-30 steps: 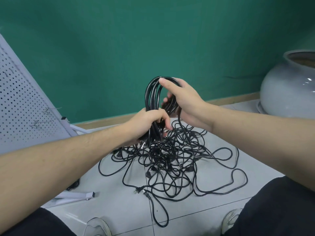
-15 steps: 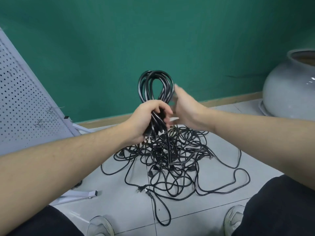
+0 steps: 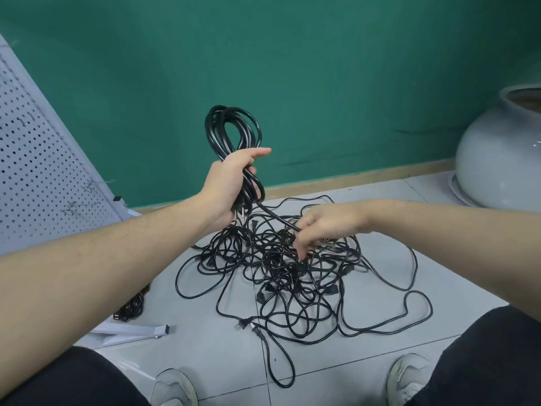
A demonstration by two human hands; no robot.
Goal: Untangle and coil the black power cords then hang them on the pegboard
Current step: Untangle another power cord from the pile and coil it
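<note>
My left hand grips a coiled bundle of black power cord and holds it upright above the floor, its loops standing over my fist and a plug sticking out below. One strand runs from the coil down to my right hand. That hand reaches into the tangled pile of black cords on the tiled floor, its fingers pointing down and pinching the strand. The white pegboard leans at the left, with wire hooks on it.
A big grey ceramic pot stands at the right by the green wall. A white metal foot bar and another dark cord bundle lie near the pegboard's base. My knees and shoes frame the bottom edge.
My right hand has left the coil's loops and dropped to the pile on the floor. My left hand has lifted the coil higher and slightly left.
</note>
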